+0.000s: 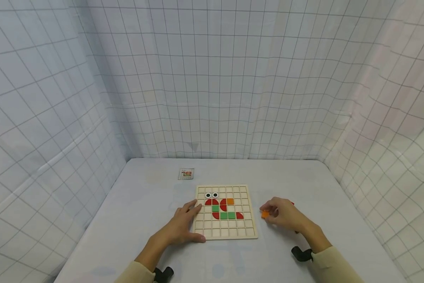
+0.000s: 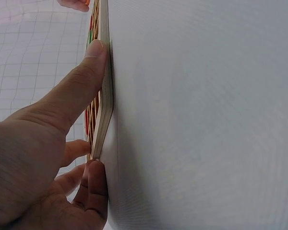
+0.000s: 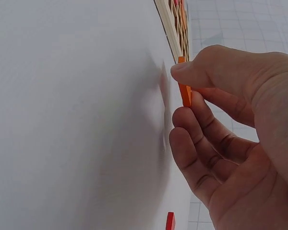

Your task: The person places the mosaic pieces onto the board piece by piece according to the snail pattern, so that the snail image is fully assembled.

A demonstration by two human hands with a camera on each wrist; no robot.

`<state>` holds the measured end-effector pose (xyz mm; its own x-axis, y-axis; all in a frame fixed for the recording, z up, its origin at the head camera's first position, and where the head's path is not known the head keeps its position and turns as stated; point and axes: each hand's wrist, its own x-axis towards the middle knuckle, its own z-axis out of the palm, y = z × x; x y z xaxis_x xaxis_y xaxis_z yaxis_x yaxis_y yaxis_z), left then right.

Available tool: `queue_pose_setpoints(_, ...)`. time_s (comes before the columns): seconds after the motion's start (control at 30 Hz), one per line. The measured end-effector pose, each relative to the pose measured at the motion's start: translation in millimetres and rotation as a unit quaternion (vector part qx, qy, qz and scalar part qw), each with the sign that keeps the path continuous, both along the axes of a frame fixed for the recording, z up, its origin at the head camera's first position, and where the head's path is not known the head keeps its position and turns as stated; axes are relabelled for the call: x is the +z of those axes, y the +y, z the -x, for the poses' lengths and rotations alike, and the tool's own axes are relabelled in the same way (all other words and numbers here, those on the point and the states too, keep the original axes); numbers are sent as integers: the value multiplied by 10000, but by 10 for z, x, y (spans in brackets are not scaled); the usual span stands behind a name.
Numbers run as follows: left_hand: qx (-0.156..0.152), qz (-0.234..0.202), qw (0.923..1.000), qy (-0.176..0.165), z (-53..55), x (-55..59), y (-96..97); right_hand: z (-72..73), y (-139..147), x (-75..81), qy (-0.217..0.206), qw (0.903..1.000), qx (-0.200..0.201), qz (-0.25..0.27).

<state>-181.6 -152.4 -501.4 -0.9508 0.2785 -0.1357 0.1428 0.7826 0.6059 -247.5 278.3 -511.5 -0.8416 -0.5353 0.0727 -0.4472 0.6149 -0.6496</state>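
A square wooden grid board (image 1: 226,233) lies on the table, with red quarter-circle, green square, orange square and eye tiles in its cells. My left hand (image 1: 179,227) holds the board's near left corner, thumb on the near edge and fingers along the left side. In the left wrist view, that thumb (image 2: 84,79) lies against the board's edge. To the right of the board, my right hand (image 1: 282,213) pinches an orange square tile (image 3: 184,88) between thumb and fingers, just above the table. A red tile (image 3: 170,221) lies behind this hand, mostly hidden in the head view.
A small picture card (image 1: 186,173) showing a coloured tile figure lies beyond the board's far left corner. White gridded cloth (image 1: 219,86) hangs at the back and both sides of the white table (image 1: 144,188).
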Motion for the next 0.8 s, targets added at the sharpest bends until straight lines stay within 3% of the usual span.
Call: queue_pose_setpoints(0.8, -20, -155, 9999, -16, -36, 48, 4, 59, -274, 69, 348, 9991, 143, -171)
